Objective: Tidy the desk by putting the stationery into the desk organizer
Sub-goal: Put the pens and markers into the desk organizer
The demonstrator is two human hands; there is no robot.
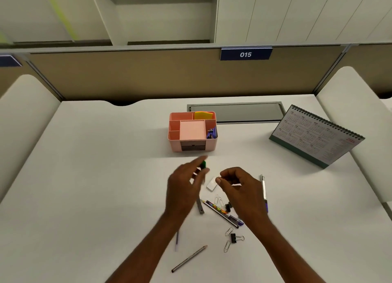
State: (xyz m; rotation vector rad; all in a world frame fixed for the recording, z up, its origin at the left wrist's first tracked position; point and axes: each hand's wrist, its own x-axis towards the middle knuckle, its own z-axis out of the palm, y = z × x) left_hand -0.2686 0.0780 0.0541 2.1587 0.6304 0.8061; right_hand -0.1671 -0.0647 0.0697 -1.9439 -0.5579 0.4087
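A pink desk organizer [176,148] stands at the middle of the white desk, holding yellow sticky notes [203,115], a pink note pad [192,130] and a purple item [211,132] in its right slot. My left hand [184,187], blurred, pinches a small green object [203,164] just in front of the organizer. My right hand [239,187] hovers beside it with fingers curled and nothing visible in them. A white eraser [210,185] lies between the hands. Below are patterned pencils [220,213], a grey bar [200,208], paper clips [219,200] and a binder clip [234,238].
A white pen with a purple end [263,190] lies right of my right hand. A grey pencil [188,258] and a thin pen [176,240] lie near the front edge. A desk calendar [316,137] stands at the right; a grey cable hatch [235,112] sits behind the organizer.
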